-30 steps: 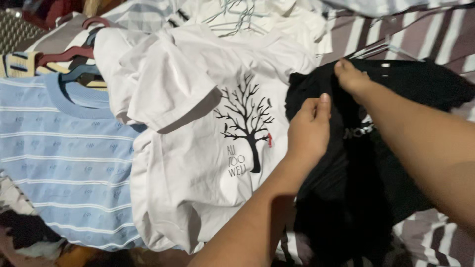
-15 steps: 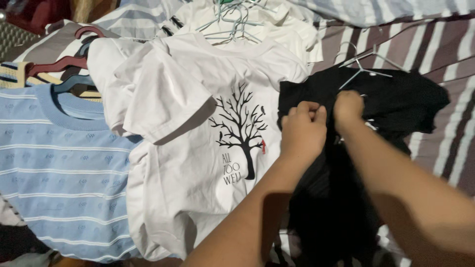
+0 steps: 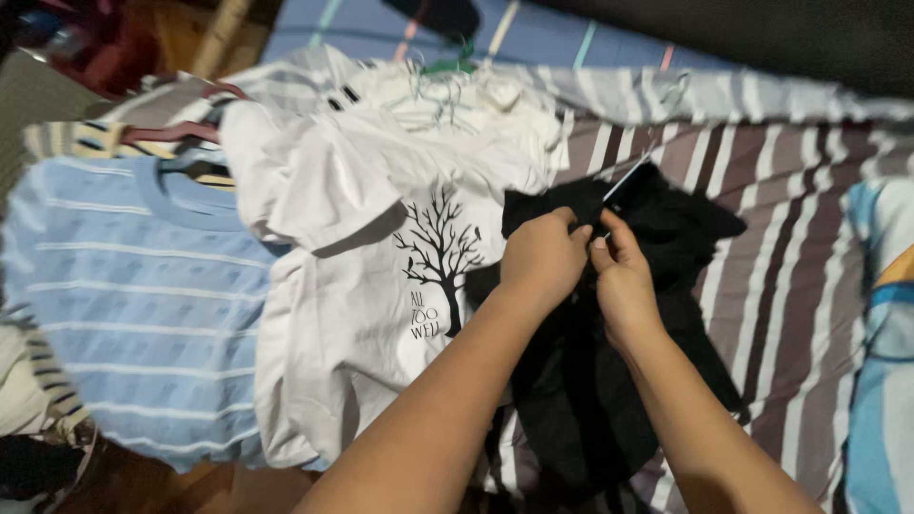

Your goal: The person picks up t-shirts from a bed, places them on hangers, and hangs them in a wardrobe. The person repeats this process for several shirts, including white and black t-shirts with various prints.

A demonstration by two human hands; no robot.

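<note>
Both hands meet over a black T-shirt [image 3: 666, 238] that lies crumpled on a bed covered with a striped bedsheet [image 3: 790, 247] in maroon, grey and white. The left hand [image 3: 543, 257] is curled into a loose fist with its fingers pinching the black cloth near the shirt's upper part; the right hand [image 3: 624, 276] is closed beside it, fingertips touching the left hand's and gripping the same bunch of fabric. A thin pale hanger [image 3: 624, 176] pokes out at the top of the black shirt, just above the two hands. The black shirt sits in the middle of the bed, its lower part trailing toward the near edge between the two forearms. Touching it on its left side lies a white T-shirt with a black tree print [image 3: 381, 286], spread flat with one sleeve folded over. Further left, partly under the white one, is a light blue striped T-shirt [image 3: 143, 295], reaching the left edge of the bed. Toward the far edge, more white garments on pale wire hangers [image 3: 447, 90] are piled, and dark red hangers [image 3: 162, 128] show at the far left corner. At the right edge, a blue and white garment [image 3: 881, 324] lies blurred.
</note>
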